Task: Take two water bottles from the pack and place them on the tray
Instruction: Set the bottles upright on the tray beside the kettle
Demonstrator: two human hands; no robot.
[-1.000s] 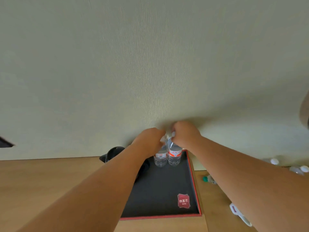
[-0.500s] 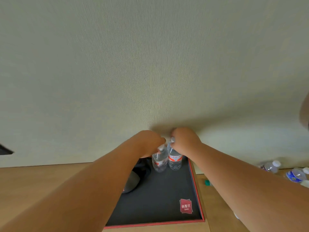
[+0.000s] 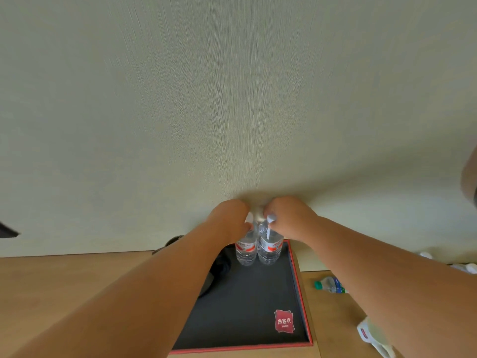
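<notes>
Two clear water bottles with red and white labels stand upright side by side at the far end of a black tray [image 3: 258, 301] with a red rim. My left hand [image 3: 228, 218] is closed over the top of the left bottle [image 3: 246, 251]. My right hand [image 3: 289, 218] is closed over the top of the right bottle [image 3: 269, 250], whose white cap shows between my fingers. The pack is not in view.
The tray lies on a wooden table against a pale wall. A dark object [image 3: 219, 270] sits at the tray's left side, partly behind my left arm. A green-capped bottle [image 3: 329, 285] lies on the table right of the tray. A white item [image 3: 374, 337] lies near the front right.
Both hands stay on the bottle tops; the bottles stand in the same spot on the tray. The camera view shifted slightly up and down.
</notes>
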